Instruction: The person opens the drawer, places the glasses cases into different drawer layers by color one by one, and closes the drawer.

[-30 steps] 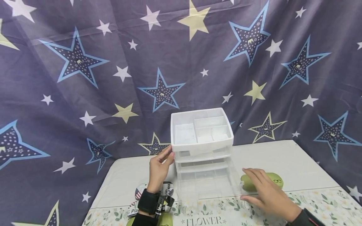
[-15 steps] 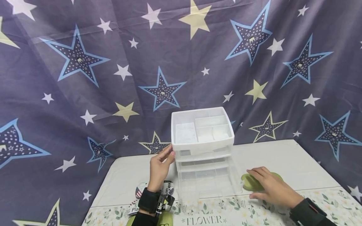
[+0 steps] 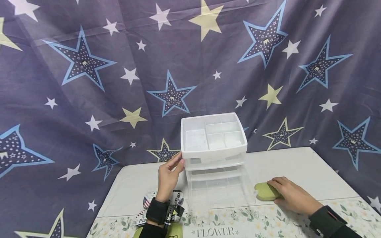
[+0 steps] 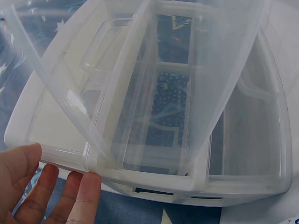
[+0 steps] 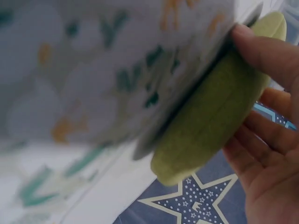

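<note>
A white plastic drawer organizer [image 3: 213, 150] with clear drawers stands mid-table in the head view; its bottom drawer [image 3: 220, 193] is pulled out toward me. My left hand [image 3: 169, 177] holds the organizer's left side near the top front corner, and the left wrist view shows the thumb and fingertips at its white edge. To the right of the drawer, my right hand [image 3: 294, 195] grips a green glasses case [image 3: 266, 191]. In the right wrist view, the thumb is on one side of the case and the fingers on the other; the hand hides part of it in the head view.
Under my left forearm lie printed cases with lettering [image 3: 148, 200] and another green case [image 3: 175, 230], partly covered. A floral cloth [image 3: 220, 218] runs along the table's front. Behind the table [image 3: 291, 162] hangs a star-patterned curtain [image 3: 128, 49].
My right hand has moved slightly right and closed its fingers round the green glasses case. The left hand stays at the organizer's side.
</note>
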{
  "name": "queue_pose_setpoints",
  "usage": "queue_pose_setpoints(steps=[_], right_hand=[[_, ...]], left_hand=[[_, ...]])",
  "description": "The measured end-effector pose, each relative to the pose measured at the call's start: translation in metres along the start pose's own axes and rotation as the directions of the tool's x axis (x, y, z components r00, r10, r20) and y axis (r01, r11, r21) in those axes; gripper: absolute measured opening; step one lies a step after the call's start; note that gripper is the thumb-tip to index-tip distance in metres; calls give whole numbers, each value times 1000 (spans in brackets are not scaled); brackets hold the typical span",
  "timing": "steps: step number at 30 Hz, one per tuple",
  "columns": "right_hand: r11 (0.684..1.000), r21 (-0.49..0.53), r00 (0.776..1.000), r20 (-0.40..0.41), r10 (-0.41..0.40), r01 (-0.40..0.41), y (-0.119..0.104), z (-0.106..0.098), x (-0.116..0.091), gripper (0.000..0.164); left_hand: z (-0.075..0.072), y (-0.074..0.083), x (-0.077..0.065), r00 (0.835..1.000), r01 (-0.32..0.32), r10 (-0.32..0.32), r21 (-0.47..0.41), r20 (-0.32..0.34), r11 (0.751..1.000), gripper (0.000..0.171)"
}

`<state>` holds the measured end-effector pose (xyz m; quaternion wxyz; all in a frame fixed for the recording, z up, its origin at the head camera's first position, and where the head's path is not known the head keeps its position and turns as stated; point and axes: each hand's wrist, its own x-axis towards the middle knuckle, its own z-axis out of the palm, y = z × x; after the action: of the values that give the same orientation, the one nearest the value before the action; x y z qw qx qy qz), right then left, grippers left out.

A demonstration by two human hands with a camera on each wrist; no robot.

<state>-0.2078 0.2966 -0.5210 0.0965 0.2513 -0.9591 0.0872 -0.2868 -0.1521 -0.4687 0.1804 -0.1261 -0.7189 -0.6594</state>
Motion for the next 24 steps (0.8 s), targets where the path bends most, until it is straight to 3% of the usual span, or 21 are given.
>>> queue_pose_setpoints(steps=[5,16,24], right_hand=[[1000,10,999,53,-12,12,4,-6,2,65],[999,3,996,76,-49,49,15,-10,8,68],[985,-31,985,7,-170,170,20,-24,12,66]], left_hand=[[0,0,0,1000,-5,5,6,5,1000,42],[3,1,0,1000,-2,2,9,7,1000,42],[0,3,-1,1000,-5,5,13,13,1000,42]])
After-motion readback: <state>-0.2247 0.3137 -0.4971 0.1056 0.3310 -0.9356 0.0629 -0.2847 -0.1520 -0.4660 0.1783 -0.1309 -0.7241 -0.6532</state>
